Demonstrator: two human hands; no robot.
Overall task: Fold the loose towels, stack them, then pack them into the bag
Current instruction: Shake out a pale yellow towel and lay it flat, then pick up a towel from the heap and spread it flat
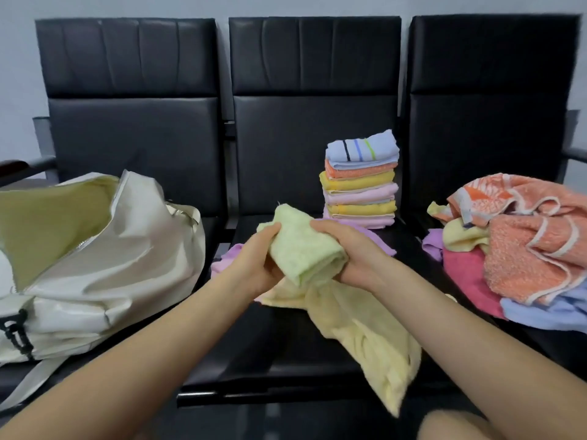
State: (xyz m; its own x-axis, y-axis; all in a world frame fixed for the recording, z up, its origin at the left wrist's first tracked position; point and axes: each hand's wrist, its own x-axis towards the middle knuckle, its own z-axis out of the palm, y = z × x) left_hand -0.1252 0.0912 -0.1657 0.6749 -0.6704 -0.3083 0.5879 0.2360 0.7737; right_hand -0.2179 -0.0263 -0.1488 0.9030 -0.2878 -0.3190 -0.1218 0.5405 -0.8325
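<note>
Hands meet over the middle seat: my left hand (259,260) and right hand (344,249) both curl around a pale green towel (303,249), its yellow end hanging down toward me. Behind it stands the folded stack (360,182) (seven or so), loose towels (524,249) lie right, the open white bag (95,249) left.
</note>
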